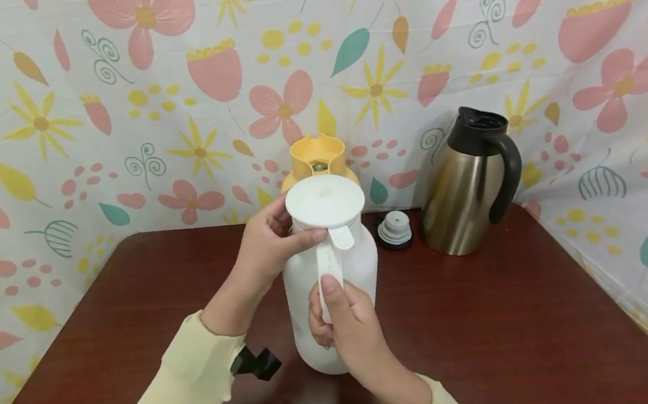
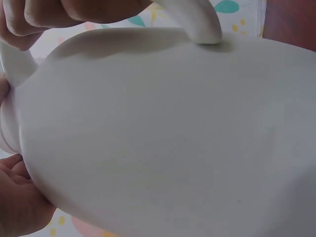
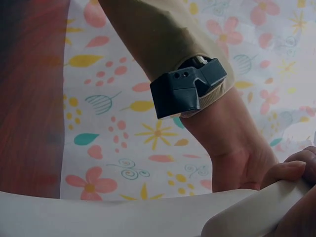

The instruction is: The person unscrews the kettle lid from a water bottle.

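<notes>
A white thermos jug with a round white lid stands upright in front of me. My left hand holds it around the neck just under the lid, thumb laid across the top of the handle near the lid's small lever. Lower down, my right hand grips the handle, its thumb pointing up along it. The jug's smooth body fills most of the left wrist view, which also shows my left hand at the neck. Fingers behind the neck are partly hidden.
Behind the jug is a yellow flask with its top uncovered, mostly hidden. To the right are a grey-white stopper on a black base and a steel jug with a black handle. A floral cloth hangs behind the brown table.
</notes>
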`<state>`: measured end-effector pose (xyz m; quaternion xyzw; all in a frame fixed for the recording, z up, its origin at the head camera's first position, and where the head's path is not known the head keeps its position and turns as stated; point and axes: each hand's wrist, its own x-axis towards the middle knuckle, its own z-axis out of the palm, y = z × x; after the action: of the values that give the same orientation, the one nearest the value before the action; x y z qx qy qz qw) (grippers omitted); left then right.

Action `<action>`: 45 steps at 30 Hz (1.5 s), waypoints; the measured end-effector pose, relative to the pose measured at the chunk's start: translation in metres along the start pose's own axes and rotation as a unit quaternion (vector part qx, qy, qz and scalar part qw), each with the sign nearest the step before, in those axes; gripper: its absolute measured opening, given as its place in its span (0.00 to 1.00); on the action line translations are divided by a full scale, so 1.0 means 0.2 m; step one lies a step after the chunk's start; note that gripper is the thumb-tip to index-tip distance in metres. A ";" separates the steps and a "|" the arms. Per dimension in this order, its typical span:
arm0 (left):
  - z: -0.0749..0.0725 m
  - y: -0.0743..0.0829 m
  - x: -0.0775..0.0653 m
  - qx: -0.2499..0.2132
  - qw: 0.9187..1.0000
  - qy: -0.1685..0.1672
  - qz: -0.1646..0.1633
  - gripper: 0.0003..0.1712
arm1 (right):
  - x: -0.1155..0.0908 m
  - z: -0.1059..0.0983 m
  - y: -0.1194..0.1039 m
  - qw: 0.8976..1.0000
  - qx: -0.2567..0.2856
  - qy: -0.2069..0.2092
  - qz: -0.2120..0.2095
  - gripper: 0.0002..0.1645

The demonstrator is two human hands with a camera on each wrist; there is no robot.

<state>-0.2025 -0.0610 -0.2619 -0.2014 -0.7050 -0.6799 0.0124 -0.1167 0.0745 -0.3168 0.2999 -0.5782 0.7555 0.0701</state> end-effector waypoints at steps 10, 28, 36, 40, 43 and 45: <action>0.02 -0.01 -0.01 -0.035 0.999 0.019 0.028 0.43 | 0.00 0.00 -0.01 1.000 0.000 -0.008 -0.006 0.33; 0.06 -0.03 -0.01 -0.021 0.999 0.046 0.017 0.44 | -0.02 0.00 0.00 1.000 -0.002 0.000 -0.004 0.33; 0.09 -0.02 -0.04 -0.013 0.996 0.084 0.039 0.41 | -0.02 0.01 0.00 1.000 -0.001 0.003 -0.002 0.33; 0.11 -0.02 -0.05 -0.020 0.994 0.093 0.046 0.40 | -0.02 0.00 -0.01 1.000 -0.007 0.004 -0.004 0.33; 0.10 -0.02 -0.05 -0.018 0.995 0.088 0.042 0.41 | -0.02 0.00 -0.01 1.000 -0.011 0.005 -0.003 0.33; 0.09 -0.02 -0.04 -0.007 0.996 0.075 0.037 0.44 | -0.02 0.00 -0.01 1.000 -0.014 0.006 -0.001 0.33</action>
<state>-0.1917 -0.0458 -0.2693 -0.1754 -0.6897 -0.6968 0.0890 -0.1130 0.0767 -0.3184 0.2946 -0.5880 0.7492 0.0784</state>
